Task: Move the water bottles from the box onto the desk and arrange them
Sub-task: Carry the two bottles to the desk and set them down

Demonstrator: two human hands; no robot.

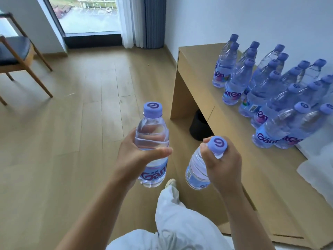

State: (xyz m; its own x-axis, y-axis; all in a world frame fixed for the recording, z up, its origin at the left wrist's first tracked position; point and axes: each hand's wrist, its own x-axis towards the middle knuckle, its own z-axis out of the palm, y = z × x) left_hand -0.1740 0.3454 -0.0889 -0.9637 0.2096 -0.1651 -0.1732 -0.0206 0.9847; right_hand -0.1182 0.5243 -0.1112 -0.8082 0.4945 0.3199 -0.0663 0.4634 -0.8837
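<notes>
Now you're mid-carry: your left hand (137, 157) grips one water bottle (153, 141) round its body, your right hand (221, 165) another bottle (198, 170) at its neck. Next, probably, stand both beside the desk (252, 168) rows (270, 98), up-right of your right hand.

Bright, even daylight pours in from the window (86, 15) at upper left, washing the floor (72, 123) pale. Shadows are soft, one pooled under the bench (234, 168). Wide-angle bending curves the frame edges. The picture is slightly soft throughout, the lower corners smeared.
</notes>
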